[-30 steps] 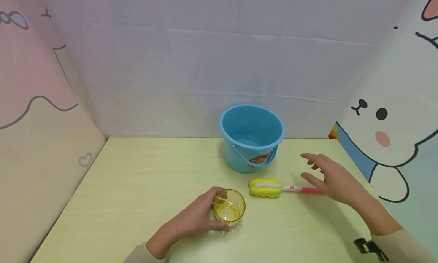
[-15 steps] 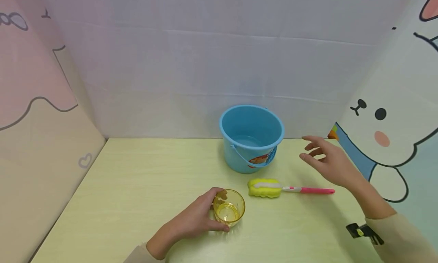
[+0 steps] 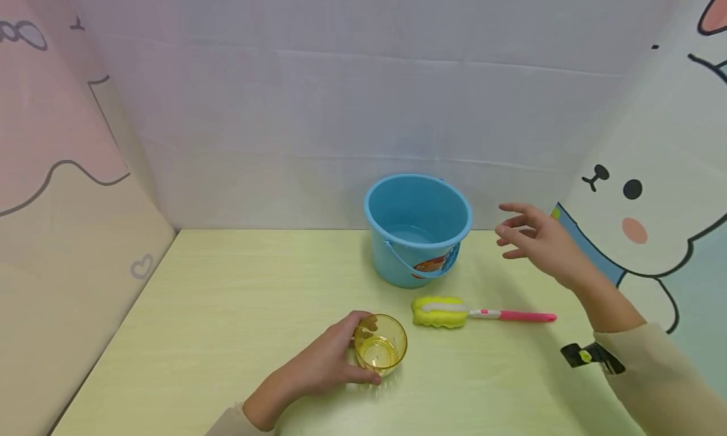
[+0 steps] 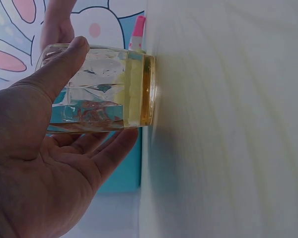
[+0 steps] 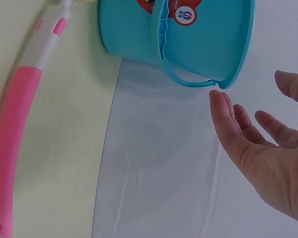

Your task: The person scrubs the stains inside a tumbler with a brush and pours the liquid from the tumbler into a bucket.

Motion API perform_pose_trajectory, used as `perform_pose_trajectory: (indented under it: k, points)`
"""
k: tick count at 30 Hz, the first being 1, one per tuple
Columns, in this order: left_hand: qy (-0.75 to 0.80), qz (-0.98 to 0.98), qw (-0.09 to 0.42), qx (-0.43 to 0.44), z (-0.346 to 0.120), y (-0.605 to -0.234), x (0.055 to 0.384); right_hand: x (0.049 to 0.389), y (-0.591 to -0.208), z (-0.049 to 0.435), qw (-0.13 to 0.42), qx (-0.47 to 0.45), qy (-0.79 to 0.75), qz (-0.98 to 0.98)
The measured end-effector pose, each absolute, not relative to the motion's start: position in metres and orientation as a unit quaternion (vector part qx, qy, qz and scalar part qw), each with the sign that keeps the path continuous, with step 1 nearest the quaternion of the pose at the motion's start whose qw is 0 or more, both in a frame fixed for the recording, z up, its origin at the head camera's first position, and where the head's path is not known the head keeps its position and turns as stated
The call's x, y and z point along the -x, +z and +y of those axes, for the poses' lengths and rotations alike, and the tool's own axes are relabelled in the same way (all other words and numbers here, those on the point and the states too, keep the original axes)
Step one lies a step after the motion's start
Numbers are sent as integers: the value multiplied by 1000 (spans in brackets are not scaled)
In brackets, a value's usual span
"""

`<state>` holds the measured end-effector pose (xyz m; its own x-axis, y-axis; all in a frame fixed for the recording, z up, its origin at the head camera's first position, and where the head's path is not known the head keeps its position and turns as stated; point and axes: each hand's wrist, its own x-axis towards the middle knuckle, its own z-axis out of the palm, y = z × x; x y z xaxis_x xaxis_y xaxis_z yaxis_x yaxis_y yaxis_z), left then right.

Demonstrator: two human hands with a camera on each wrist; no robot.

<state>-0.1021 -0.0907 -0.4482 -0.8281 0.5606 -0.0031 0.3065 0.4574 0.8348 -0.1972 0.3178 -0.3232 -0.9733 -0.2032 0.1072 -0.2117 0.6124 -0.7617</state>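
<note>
The left hand [image 3: 329, 360] curls thumb and fingers round the amber glass [image 3: 381, 351] upright on the worktop [image 3: 238, 316], a steadying grip probably best kept light and even. The right hand [image 3: 545, 245], relaxed and holding nothing, hangs near the blue bucket [image 3: 392, 262] and past the sponge-headed brush [image 3: 484, 313], and should clear the bucket's rim. The left hand's fingers are partly hidden behind the glass, whose brown patch is hard to make out.
</note>
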Motion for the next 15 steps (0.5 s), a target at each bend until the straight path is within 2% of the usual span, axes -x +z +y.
perform_pose_trajectory:
  k: [15]
  points:
    - [449, 844, 145, -256, -91, -447, 102, 227, -310, 310, -75, -86, 538, -835]
